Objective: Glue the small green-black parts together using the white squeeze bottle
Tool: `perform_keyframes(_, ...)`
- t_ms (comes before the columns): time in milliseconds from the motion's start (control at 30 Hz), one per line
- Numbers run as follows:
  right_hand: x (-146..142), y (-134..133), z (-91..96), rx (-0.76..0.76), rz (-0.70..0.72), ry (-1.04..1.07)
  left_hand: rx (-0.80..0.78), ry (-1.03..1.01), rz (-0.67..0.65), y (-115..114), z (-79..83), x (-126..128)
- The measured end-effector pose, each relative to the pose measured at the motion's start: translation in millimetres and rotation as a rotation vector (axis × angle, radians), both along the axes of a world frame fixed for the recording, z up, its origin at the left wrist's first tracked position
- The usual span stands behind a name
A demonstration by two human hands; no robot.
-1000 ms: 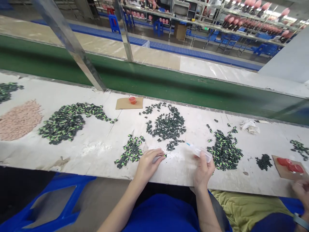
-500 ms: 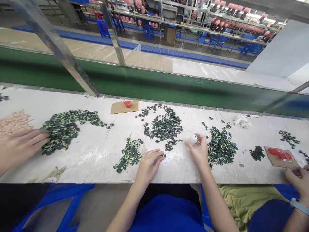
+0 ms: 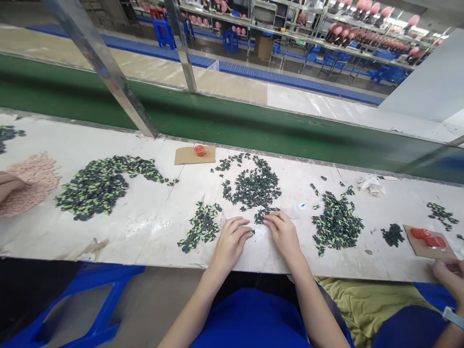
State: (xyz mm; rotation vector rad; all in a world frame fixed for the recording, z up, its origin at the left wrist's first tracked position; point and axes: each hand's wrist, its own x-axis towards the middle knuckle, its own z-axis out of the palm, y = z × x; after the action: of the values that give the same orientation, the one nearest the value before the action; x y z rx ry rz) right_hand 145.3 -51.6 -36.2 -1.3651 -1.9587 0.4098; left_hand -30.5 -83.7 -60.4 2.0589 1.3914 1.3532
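My left hand point(image 3: 232, 239) rests on the white table with its fingers closed on a small black-and-green piece point(image 3: 252, 232), which sticks out at the fingertips. Just left of it lies a small pile of similar black-and-green pieces point(image 3: 201, 226). Opposite, my right hand point(image 3: 284, 235) has its fingers drawn together at the near edge of the small dark green pieces point(image 3: 257, 186); whatever is between the fingertips is hidden. To the right of that pile is a white bottle with a blue tip point(image 3: 302, 205), its pale body hard to make out against the table.
A red cup point(image 3: 199, 150) stands on cardboard at the back. Black-and-green piles lie left point(image 3: 94, 188) and right point(image 3: 337, 220). Co-workers' hands are at the far left point(image 3: 9, 186) and far right point(image 3: 449, 275). A metal post point(image 3: 145, 123) rises from the table's back edge.
My right hand has let go of the white bottle, which is now on the table, and has moved left to the dark pieces. The co-worker's hand at left has shifted to the pink pile.
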Motion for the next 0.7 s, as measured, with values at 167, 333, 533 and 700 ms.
perform_keyframes(167,0,7,2.3,-0.040,0.052,-0.089,-0.079,-0.081,0.019,-2,4.1,-2)
perform_keyframes(333,-2,-6,19.5,-0.042,0.050,0.096,-0.148,-0.195,0.081,-4,15.0,-3)
perform_keyframes(533,-22,-27,30.7,-0.292,-0.104,0.589,-0.108,-0.207,0.080,-2,28.3,-1)
perform_keyframes(700,-35,-30,28.2,-0.423,-0.182,0.778,-0.073,-0.187,0.080,-2,37.3,-1)
